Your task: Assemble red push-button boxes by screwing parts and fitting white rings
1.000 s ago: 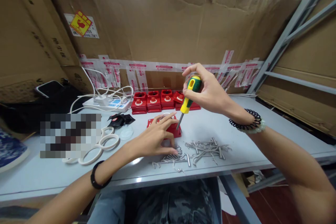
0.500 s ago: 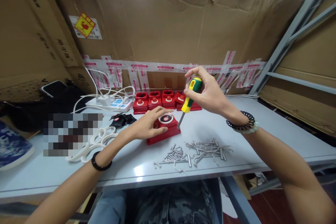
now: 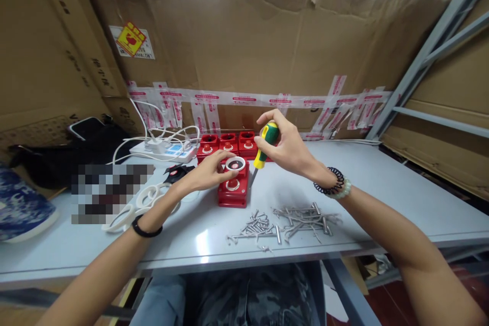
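Observation:
A red box unit (image 3: 234,189) with a round white-rimmed opening and a red button on top stands on the grey table (image 3: 382,188). My left hand (image 3: 208,172) grips its left side, fingers curled around it. My right hand (image 3: 284,146) is closed on a green and yellow screwdriver (image 3: 266,143), held tilted just right of the unit's top. A pile of silver screws (image 3: 260,226) and bent metal pieces (image 3: 305,215) lies in front of the unit.
A row of similar red units (image 3: 227,145) lines the back by the cardboard wall. A white power strip with cables (image 3: 164,150), white scissors (image 3: 133,209), black plastic pieces (image 3: 178,173) and a dark bag (image 3: 69,153) sit to the left.
My left hand has turned the red unit and slid it back and left. My right hand with the screwdriver moved left and away from me, staying beside the unit.

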A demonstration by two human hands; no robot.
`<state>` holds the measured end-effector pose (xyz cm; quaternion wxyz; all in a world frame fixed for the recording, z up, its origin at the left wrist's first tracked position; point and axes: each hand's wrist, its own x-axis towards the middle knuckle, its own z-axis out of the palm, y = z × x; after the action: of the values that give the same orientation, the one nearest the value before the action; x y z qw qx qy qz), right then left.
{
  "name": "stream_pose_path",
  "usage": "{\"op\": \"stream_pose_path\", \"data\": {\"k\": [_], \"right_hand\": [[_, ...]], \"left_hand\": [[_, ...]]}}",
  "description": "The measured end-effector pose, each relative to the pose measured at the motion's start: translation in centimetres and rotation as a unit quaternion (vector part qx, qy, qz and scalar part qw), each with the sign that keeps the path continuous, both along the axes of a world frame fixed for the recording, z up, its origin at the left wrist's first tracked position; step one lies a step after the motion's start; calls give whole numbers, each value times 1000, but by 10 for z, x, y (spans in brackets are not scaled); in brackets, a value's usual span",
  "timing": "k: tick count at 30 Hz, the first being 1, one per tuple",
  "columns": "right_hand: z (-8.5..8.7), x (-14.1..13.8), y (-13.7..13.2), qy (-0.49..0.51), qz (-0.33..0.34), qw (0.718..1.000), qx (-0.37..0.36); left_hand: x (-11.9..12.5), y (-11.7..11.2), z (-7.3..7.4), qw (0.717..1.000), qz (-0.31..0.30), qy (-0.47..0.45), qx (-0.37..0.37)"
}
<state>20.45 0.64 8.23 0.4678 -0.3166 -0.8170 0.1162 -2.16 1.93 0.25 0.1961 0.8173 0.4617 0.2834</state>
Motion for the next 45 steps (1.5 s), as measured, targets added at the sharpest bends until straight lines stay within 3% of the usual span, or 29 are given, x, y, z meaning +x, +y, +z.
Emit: {"op": "stream_pose_path", "data": {"k": [7,31,34,39,42,45], "right_hand": [[-10,-2,0,-8,2,1000,-11],[-5,5,-6,-64,-58,996,3],[2,-4,-16,-155,-101,981,50],[15,-24,-28,-305,-225,918,113],[20,-32,-28,-326,-227,912,104],[26,-32,-25,-340,-184,919,80]], "left_hand": [[11,-3,-2,999,0,-30,11],[12,-4,0,999,-4,0,39],[12,-4,0,998,-8,7,57],[13,-3,1,998,-17,10,68],[11,-2,-2,997,-30,16,76],[9,0,-5,996,-38,36,75]]}}
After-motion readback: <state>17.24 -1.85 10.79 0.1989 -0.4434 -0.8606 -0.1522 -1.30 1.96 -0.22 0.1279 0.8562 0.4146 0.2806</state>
